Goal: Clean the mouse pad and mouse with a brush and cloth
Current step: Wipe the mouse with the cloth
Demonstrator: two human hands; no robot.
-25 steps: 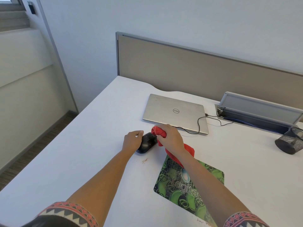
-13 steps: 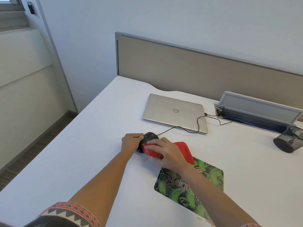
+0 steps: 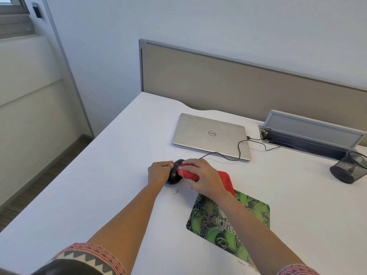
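Mouse [image 3: 174, 174]: likely light, slick; best held by flanks.
Left hand [image 3: 158, 172]: curled round it.
Right hand [image 3: 204, 179]: clenched red cloth [image 3: 186, 173].

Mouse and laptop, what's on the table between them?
In the head view, only the thin black cable crosses bare white desk between mouse and laptop.

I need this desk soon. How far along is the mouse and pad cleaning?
Nothing is visibly finished. In hand: the left hand holds the black mouse while the right hand presses the red cloth on it. Left: the mouse pad, partly under the cloth; no brush in view.
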